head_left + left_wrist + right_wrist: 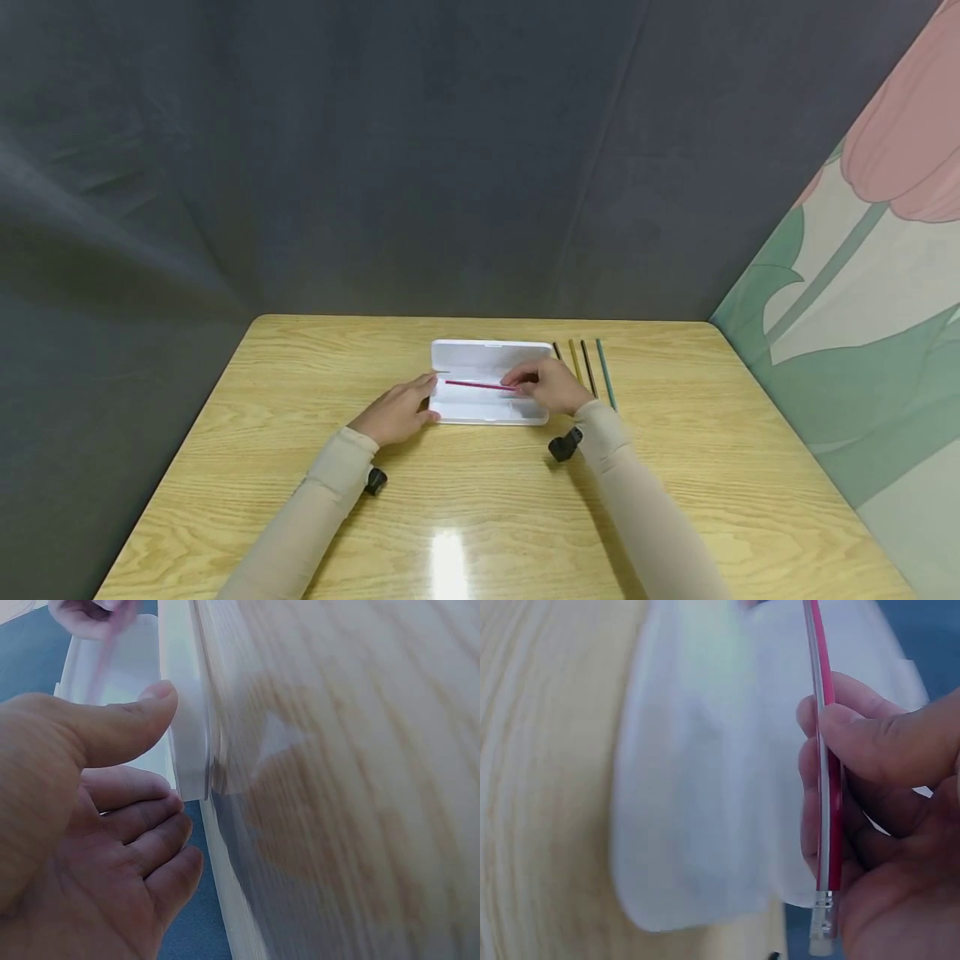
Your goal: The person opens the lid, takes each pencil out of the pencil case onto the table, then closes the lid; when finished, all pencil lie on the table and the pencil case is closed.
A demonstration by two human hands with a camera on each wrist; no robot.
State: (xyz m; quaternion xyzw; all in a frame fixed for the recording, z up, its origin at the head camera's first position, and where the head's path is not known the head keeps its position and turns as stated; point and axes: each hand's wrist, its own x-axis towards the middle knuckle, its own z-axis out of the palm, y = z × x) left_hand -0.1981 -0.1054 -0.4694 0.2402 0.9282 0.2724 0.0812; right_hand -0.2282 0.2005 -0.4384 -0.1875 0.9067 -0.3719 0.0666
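A white pencil case (487,413) lies on the table with its lid (480,353) raised at the back. My right hand (551,385) is over the right part of the case and pinches a red pencil (830,825) between thumb and fingers. Pale stripes run along the pencil, and a clear ferrule with a whitish eraser (822,941) caps its lower end in the right wrist view. At the case's left end rests my left hand (400,410), fingers loosely extended. Its thumb (142,720) lies by the front wall.
Several pencils lie side by side right of the case, among them a yellow pencil (575,360) and a teal pencil (606,375). The wooden table (480,492) ends at a dark curtain (450,167) behind. A flower-patterned cloth (862,333) hangs on the right.
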